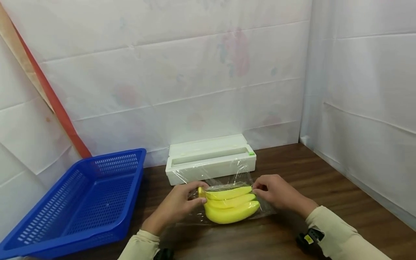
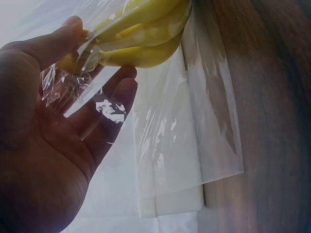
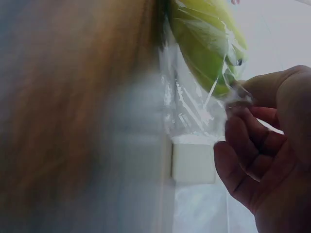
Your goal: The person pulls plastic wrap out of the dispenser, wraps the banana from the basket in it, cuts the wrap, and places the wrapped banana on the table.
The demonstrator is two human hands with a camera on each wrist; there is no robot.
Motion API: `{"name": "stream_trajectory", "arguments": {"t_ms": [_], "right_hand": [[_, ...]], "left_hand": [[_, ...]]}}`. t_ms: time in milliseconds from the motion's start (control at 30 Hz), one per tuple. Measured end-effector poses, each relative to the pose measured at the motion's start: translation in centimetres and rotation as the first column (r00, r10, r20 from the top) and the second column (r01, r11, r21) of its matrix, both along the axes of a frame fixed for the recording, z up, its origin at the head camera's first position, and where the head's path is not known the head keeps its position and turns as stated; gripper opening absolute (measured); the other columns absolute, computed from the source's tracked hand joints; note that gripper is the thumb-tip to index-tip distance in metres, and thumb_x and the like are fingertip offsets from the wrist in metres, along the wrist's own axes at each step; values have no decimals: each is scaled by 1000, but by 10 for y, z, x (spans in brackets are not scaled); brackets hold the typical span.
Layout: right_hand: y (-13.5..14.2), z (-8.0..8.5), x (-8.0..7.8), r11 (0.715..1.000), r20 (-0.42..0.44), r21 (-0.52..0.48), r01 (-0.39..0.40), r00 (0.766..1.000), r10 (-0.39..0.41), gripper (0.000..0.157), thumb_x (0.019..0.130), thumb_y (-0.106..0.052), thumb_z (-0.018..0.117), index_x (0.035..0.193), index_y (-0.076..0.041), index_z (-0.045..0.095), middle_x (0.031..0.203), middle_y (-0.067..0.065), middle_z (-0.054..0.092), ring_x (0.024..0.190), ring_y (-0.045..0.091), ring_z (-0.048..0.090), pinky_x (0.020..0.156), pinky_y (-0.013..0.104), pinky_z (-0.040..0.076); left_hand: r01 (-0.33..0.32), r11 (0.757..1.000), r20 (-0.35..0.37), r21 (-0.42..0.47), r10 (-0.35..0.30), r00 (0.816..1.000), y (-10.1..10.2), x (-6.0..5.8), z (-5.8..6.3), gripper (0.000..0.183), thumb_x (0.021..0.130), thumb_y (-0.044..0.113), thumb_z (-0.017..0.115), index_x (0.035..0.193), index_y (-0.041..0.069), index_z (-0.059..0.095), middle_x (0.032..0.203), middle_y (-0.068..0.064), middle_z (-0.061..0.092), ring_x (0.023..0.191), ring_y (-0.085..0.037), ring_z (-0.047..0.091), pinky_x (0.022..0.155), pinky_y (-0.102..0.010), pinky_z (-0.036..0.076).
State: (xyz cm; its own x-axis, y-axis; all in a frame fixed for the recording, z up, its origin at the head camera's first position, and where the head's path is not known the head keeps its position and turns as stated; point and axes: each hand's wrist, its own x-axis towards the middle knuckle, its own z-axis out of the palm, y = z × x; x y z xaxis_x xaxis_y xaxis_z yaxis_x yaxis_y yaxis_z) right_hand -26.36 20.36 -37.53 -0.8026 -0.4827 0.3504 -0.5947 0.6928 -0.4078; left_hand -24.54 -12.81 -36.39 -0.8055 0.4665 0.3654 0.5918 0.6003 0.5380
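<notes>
Bananas (image 1: 231,209), a bunch of them in clear plastic wrap (image 1: 264,208), lie between the two hands just in front of a white box (image 1: 211,169) at the back of the brown table (image 1: 279,236). Their long axis runs left to right across the person's front, roughly alongside the box, with the joined stem end on the left and the greenish tips on the right. That line sets the key relation: each hand has one end of the bunch, so neither is clearly nearer.

The left hand (image 1: 178,204) grips the stem end, thumb on the near side and index finger on the far side, with the film caught between; the left wrist view shows its other fingers lightly bent behind the stem. The right hand (image 1: 282,191) is at the tips, its thumb and index finger pinching a gathered bit of film right beside the uppermost banana; its remaining fingers are curled. From the fingers of the left hand the bunch extends rightward; from those of the right, leftward.

Loose film spreads beyond the bunch on the far side and to the right, reaching in front of the box, whose lid is tipped back. Whether that film joins a roll inside the box, I cannot tell. A blue basket (image 1: 122,229) stands to the left, apart from the hands.
</notes>
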Motion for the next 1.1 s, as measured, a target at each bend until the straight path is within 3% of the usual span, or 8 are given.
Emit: {"name": "stream_trajectory", "arguments": {"t_ms": [133, 267, 467, 667, 767, 833, 967, 1100], "right_hand": [[11, 2, 5, 996, 93, 32, -89, 992, 86, 20, 91, -31, 59, 104, -19, 68, 93, -15, 62, 78, 1, 56, 66, 23, 48], [17, 12, 13, 978, 256, 67, -197, 951, 174, 37, 91, -42, 56, 117, -16, 60, 104, -11, 63, 88, 4, 59, 74, 28, 50], [14, 26, 26, 963, 377, 136, -231, 912, 165, 64, 82, -54, 62, 131, -14, 51, 116, -6, 59, 102, 12, 57, 84, 35, 48], [14, 42, 43, 942, 262, 316, -114, 965, 29, 86, 69, -65, 67, 136, -14, 45, 110, -7, 52, 91, 9, 54, 75, 33, 47], [11, 48, 51, 935, 148, 350, -60, 989, 8, 75, 69, -59, 71, 126, -17, 49, 101, -9, 47, 75, 5, 50, 62, 26, 45], [7, 50, 55, 935, 92, 345, -81, 994, 53, 58, 71, -50, 74, 115, -20, 53, 96, -10, 44, 67, 3, 47, 56, 23, 42], [-3, 51, 60, 930, 53, 295, -218, 976, 212, 25, 75, -30, 75, 91, -31, 55, 90, -16, 45, 68, 1, 48, 58, 20, 43], [-10, 46, 58, 916, 22, 311, -254, 965, 260, 20, 76, -29, 75, 84, -34, 56, 85, -19, 46, 71, 0, 48, 61, 21, 43]], "left_hand": [[2, 1000, 26, 19, -2, 1000, 1, 0, -1, 33, 83, 29, 70, 114, 28, 60, 101, 9, 64, 83, -7, 59, 68, -25, 49], [12, 999, 55, 32, -13, 998, 0, 0, 3, 33, 85, 26, 68, 117, 27, 58, 100, 10, 63, 81, -8, 59, 66, -25, 49], [-23, 1000, 52, -10, 23, 998, -3, 2, 7, 31, 85, 29, 68, 115, 32, 58, 94, 12, 61, 75, -9, 53, 68, -29, 46], [5, 1000, 51, -10, -5, 999, 0, 3, 7, 31, 86, 28, 67, 116, 29, 58, 95, 13, 60, 78, -12, 52, 70, -30, 44], [14, 1000, 48, -4, -14, 999, 1, 3, 8, 31, 87, 27, 66, 116, 27, 58, 98, 13, 61, 81, -11, 53, 72, -31, 44], [19, 1000, 56, 2, -19, 998, 2, 3, 8, 31, 87, 26, 66, 116, 26, 59, 100, 11, 61, 84, -11, 53, 75, -33, 45], [15, 1000, 62, 3, -15, 998, 0, 5, 7, 31, 87, 26, 66, 117, 24, 59, 102, 11, 62, 84, -11, 53, 75, -33, 45], [16, 1000, 60, 8, -17, 998, -2, 5, 7, 30, 88, 25, 65, 117, 24, 58, 107, 9, 62, 88, -9, 54, 78, -31, 46]]}}
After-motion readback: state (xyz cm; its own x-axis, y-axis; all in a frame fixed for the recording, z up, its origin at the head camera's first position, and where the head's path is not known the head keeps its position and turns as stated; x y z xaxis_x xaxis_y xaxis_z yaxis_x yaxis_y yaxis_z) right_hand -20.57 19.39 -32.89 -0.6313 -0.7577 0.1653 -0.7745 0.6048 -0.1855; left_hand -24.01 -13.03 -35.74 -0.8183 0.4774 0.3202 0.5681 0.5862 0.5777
